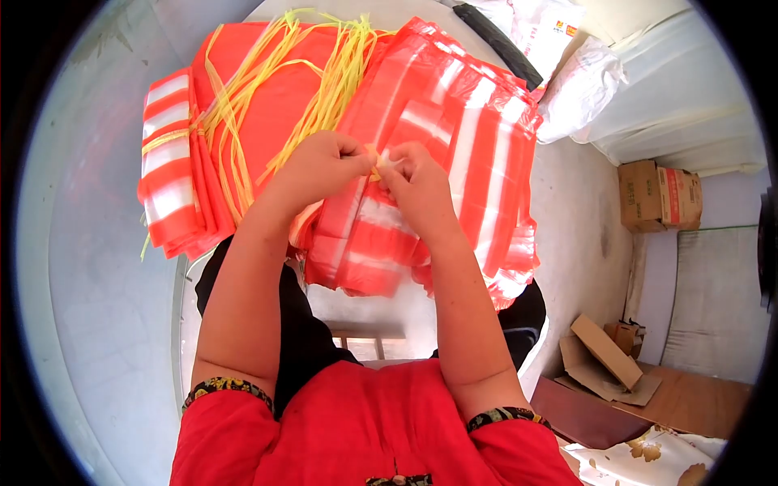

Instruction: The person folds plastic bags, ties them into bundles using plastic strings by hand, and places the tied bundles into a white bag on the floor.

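My left hand and my right hand meet over a stack of red and white striped plastic bags. Between their fingertips is a small yellowish tie, and the fingers of both hands are pinched on it. Left of my hands, loose yellow strips lie across plain red plastic sheets. A folded striped bundle, tied round with a yellow strip, sits at the far left of the table.
A dark rolled item and white sacks are beyond the stack. On the right are a cardboard box, opened cardboard on a brown surface, and a flowered cloth.
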A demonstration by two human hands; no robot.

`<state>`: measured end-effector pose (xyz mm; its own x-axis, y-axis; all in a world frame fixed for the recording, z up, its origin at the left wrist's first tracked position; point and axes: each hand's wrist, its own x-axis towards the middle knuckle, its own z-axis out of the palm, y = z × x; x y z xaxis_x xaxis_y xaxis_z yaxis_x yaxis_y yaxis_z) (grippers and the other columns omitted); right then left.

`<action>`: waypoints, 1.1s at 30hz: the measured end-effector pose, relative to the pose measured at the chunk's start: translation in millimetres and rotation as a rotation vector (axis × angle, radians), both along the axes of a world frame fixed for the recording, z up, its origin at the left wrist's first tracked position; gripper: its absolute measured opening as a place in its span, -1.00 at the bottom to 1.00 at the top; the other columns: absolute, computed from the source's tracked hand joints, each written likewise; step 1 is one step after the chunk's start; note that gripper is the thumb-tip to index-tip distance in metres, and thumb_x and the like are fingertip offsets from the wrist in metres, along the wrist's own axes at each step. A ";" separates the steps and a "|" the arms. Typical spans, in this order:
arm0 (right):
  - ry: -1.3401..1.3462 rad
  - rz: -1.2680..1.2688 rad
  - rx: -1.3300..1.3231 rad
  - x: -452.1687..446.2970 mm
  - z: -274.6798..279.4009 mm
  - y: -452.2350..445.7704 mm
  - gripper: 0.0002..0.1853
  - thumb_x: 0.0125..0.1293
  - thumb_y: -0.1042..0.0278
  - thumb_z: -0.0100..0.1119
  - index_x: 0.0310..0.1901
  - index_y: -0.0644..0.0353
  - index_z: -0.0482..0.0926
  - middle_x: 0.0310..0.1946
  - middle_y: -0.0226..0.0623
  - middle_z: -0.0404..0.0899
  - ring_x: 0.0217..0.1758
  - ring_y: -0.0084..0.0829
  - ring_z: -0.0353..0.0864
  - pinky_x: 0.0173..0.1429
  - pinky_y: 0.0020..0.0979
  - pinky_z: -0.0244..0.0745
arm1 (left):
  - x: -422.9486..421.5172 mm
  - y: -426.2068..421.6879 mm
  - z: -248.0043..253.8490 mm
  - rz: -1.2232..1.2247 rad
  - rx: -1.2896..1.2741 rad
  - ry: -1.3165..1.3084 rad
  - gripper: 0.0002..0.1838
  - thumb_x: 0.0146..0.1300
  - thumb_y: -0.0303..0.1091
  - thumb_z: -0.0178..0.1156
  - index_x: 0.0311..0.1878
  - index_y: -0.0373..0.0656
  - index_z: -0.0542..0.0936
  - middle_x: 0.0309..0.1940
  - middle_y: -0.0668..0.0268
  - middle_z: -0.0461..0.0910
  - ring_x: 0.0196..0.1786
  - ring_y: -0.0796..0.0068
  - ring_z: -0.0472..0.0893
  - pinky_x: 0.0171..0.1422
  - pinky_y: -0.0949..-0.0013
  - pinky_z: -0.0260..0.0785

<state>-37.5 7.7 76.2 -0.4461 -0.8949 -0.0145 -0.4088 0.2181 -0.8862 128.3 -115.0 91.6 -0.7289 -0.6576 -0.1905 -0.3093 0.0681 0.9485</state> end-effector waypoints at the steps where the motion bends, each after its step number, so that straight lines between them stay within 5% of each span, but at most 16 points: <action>1: 0.003 0.028 0.006 -0.9 0.7 0.7 -0.79 0.44 0.30 0.37 -0.06 0.26 0.70 -0.37 -0.18 0.73 -0.33 -0.39 0.69 -0.18 -0.30 0.57 | 0.0 -0.3 2.3 -0.026 0.013 0.035 -0.72 0.46 -0.20 0.32 -0.22 -0.27 0.76 -0.38 0.44 0.68 -0.27 0.65 0.58 -0.12 0.39 0.45; 6: 0.008 0.082 0.002 4.7 10.3 3.8 -0.79 0.49 0.27 0.33 -0.04 0.26 0.70 -0.33 -0.15 0.75 -0.28 -0.36 0.72 -0.14 -0.29 0.58 | -6.5 9.7 6.1 -0.217 0.071 0.256 -0.78 0.54 -0.30 0.25 -0.08 -0.27 0.75 -0.29 0.48 0.67 -0.16 0.71 0.57 0.03 0.47 0.47; 9: 0.013 0.059 -0.015 0.1 -3.2 4.9 -0.77 0.55 0.25 0.28 -0.03 0.26 0.70 -0.32 -0.17 0.75 -0.26 -0.41 0.71 -0.13 -0.31 0.57 | -8.5 19.7 24.6 -0.098 0.216 0.334 -0.81 0.54 -0.37 0.24 -0.01 -0.26 0.76 -0.23 0.49 0.70 -0.12 0.70 0.60 0.06 0.44 0.50; 12: -0.119 0.013 0.054 -0.4 5.1 5.5 -0.76 0.60 0.25 0.21 -0.02 0.28 0.70 -0.32 -0.29 0.72 -0.28 -0.52 0.65 -0.16 -0.40 0.54 | -17.4 18.3 9.7 0.089 0.095 0.385 -0.80 0.49 -0.39 0.29 0.05 -0.24 0.76 -0.21 0.43 0.73 -0.08 0.62 0.65 0.08 0.43 0.51; 15: -0.266 0.013 0.013 -3.7 4.8 5.5 -0.75 0.63 0.27 0.17 -0.02 0.30 0.70 -0.31 -0.42 0.69 -0.30 -0.61 0.59 -0.19 -0.49 0.51 | -22.4 21.7 -4.9 0.003 -0.322 0.204 -0.74 0.42 -0.36 0.36 0.09 -0.25 0.75 -0.22 0.34 0.75 -0.10 0.54 0.69 0.03 0.41 0.53; 21: -0.369 -0.020 -0.116 -3.8 -2.5 6.9 -0.84 0.55 0.39 0.24 0.01 0.27 0.57 -0.29 -0.37 0.66 -0.29 -0.60 0.60 -0.19 -0.48 0.52 | -26.9 20.9 4.7 0.016 -0.211 -0.057 -0.79 0.38 -0.34 0.39 -0.07 -0.29 0.77 -0.35 0.29 0.74 -0.28 0.50 0.69 -0.15 0.34 0.53; 23: -0.416 -0.019 -0.180 -2.2 -5.2 7.5 -0.85 0.49 0.49 0.28 0.00 0.26 0.54 -0.29 -0.39 0.63 -0.32 -0.61 0.58 -0.22 -0.49 0.51 | -27.9 18.0 -7.4 0.049 -0.143 -0.016 -0.74 0.35 -0.24 0.38 -0.09 -0.26 0.78 -0.33 0.18 0.77 -0.23 0.30 0.75 -0.11 0.22 0.56; 27: -0.256 0.068 -0.095 -11.6 -13.5 10.4 -0.73 0.38 0.62 0.29 0.08 0.21 0.58 -0.22 -0.40 0.62 -0.30 -0.61 0.59 -0.19 -0.48 0.53 | -27.8 16.0 -11.1 0.049 -0.173 -0.022 -0.71 0.35 -0.16 0.38 -0.14 -0.24 0.78 -0.31 0.11 0.78 -0.22 0.18 0.77 -0.10 0.15 0.56; 30: -0.072 0.033 -0.171 0.4 -5.9 11.3 -0.64 0.35 0.64 0.24 0.17 0.20 0.62 -0.13 -0.30 0.65 -0.22 -0.46 0.64 -0.10 -0.39 0.57 | -25.3 16.6 -8.5 -0.014 -0.230 -0.066 -0.80 0.42 -0.33 0.34 -0.07 -0.28 0.74 -0.35 0.23 0.75 -0.28 0.46 0.70 -0.13 0.31 0.52; 33: 0.221 0.050 -0.223 5.8 -4.9 11.2 -0.57 0.32 0.64 0.20 0.22 0.22 0.64 -0.06 -0.19 0.65 -0.11 -0.24 0.67 0.01 -0.28 0.60 | -19.2 17.1 -8.4 -0.106 -0.429 -0.012 -0.80 0.41 -0.35 0.33 -0.05 -0.28 0.70 -0.30 0.16 0.75 -0.26 0.30 0.71 -0.10 0.26 0.53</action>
